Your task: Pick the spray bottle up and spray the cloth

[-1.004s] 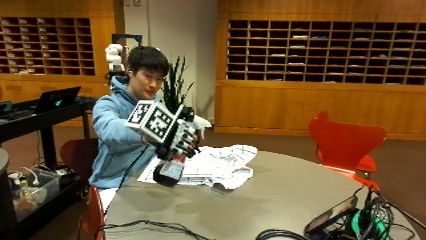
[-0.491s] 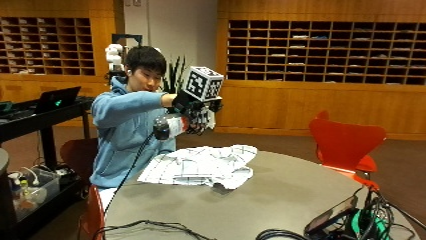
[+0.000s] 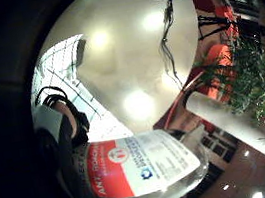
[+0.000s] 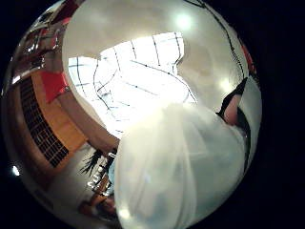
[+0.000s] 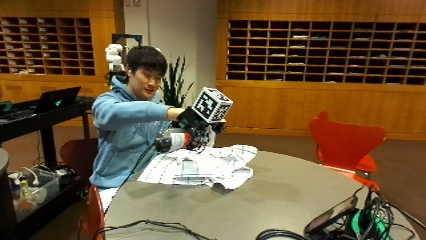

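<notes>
In the outside view my gloved right hand (image 5: 194, 125) grips the spray bottle (image 5: 174, 140) and holds it tilted in the air, just above the far edge of the cloth (image 5: 200, 167). The white checked cloth lies crumpled on the round grey table (image 5: 286, 195), in front of the person. Close to the palm, the bottle's red and white label (image 3: 139, 171) and its translucent body (image 4: 181, 162) fill much of both palm views. Beyond the bottle lie the cloth (image 4: 138, 81) and the bare table top (image 3: 130, 53). The bottle's nozzle is hidden.
A red chair (image 5: 346, 142) stands at the table's far right. Black cables (image 5: 286, 232) and a device lie along the front edge. A black cart with a laptop (image 5: 56, 100) is at the left, and a plant (image 5: 174, 82) stands behind the person.
A second ago the hand was low at the cloth with the bottle. It then rose to chest height and has now come back down to just above the cloth's far edge.
</notes>
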{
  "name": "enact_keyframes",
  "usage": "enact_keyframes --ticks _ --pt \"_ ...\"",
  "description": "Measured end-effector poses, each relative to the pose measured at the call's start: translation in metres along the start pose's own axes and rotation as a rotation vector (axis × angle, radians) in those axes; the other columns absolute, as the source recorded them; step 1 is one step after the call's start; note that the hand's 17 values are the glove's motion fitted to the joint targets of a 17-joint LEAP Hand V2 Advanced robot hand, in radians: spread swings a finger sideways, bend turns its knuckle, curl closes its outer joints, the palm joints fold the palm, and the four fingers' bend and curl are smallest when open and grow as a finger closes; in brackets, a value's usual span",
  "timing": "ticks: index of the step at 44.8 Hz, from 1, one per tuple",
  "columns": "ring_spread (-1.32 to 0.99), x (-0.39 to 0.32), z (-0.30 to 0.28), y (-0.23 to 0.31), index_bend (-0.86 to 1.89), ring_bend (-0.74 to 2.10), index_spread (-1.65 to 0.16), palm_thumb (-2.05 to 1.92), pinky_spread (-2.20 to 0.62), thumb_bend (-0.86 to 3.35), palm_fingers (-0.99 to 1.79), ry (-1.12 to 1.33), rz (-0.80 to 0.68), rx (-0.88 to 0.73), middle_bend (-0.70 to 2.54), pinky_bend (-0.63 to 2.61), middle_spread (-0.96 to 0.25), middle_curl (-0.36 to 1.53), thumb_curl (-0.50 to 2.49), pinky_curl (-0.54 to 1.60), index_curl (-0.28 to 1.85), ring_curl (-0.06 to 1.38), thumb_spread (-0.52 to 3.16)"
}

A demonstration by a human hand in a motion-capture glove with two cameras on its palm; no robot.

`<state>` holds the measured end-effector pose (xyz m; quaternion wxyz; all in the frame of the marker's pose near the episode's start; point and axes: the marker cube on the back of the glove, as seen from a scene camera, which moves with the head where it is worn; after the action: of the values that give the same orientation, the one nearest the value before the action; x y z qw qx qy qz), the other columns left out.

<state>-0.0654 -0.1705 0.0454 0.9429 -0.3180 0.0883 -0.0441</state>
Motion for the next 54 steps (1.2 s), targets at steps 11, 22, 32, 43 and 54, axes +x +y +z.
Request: enact_keyframes --ticks 11,22,32,43,54 --pt "-0.19 0.0 -0.023 0.017 0.46 0.58 -0.19 0.89 -0.25 -0.03 1.39 -0.027 -0.007 0.036 0.61 0.35 -0.14 0.5 0.79 0.39 0.53 0.45 0.22" --pt "-0.19 -0.004 -0.037 0.028 0.46 0.58 -0.19 0.89 -0.25 -0.03 1.39 -0.036 -0.012 0.07 0.61 0.35 -0.14 0.5 0.8 0.39 0.53 0.45 0.22" --pt "-0.19 -0.029 -0.033 0.023 0.46 0.58 -0.19 0.89 -0.25 -0.03 1.39 -0.233 -0.191 0.147 0.61 0.35 -0.14 0.5 0.81 0.39 0.53 0.46 0.22" --pt "-0.18 -0.086 -0.071 0.044 0.46 0.58 -0.19 0.88 -0.25 -0.03 1.39 -0.637 -0.453 0.454 0.61 0.35 -0.13 0.5 0.81 0.39 0.53 0.46 0.21" --pt "-0.18 -0.176 -0.099 0.074 0.46 0.58 -0.18 0.89 -0.25 -0.03 1.38 -1.154 -0.681 0.662 0.6 0.35 -0.13 0.49 0.82 0.39 0.53 0.46 0.22"
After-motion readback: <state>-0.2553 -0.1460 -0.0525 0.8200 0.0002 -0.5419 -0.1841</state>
